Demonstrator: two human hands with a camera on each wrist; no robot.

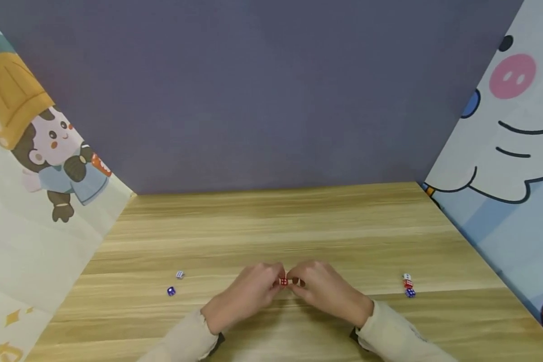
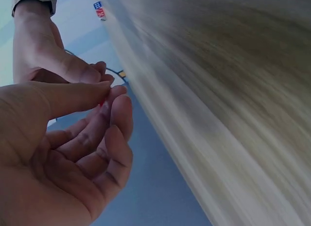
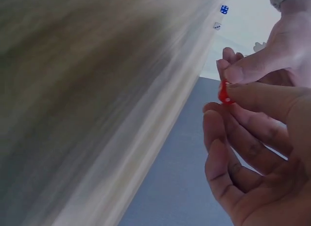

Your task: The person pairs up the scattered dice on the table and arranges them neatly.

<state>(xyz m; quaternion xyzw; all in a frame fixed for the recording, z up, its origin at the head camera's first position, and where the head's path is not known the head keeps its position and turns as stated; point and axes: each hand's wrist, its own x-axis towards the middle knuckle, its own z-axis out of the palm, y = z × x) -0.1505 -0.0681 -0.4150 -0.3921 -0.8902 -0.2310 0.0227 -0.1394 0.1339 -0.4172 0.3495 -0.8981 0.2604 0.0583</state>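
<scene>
A small red die (image 1: 284, 282) with white dots is held between both hands over the middle of the wooden table. My left hand (image 1: 255, 286) pinches it from the left between thumb and fingertips. From the other side, my right hand (image 1: 323, 289) pinches it too, and the thumbs come close together there. In the right wrist view the red die (image 3: 224, 92) shows beside the right thumb. Mostly hidden by fingers, only a sliver of the red die (image 2: 102, 103) appears in the left wrist view.
On the left of the table (image 1: 271, 226) lie a white die (image 1: 180, 274) and a blue die (image 1: 171, 291), apart. At the right, a white die (image 1: 406, 277), a red die (image 1: 408, 284) and a blue die (image 1: 410, 292) form a row. A grey panel (image 1: 271, 100) stands behind.
</scene>
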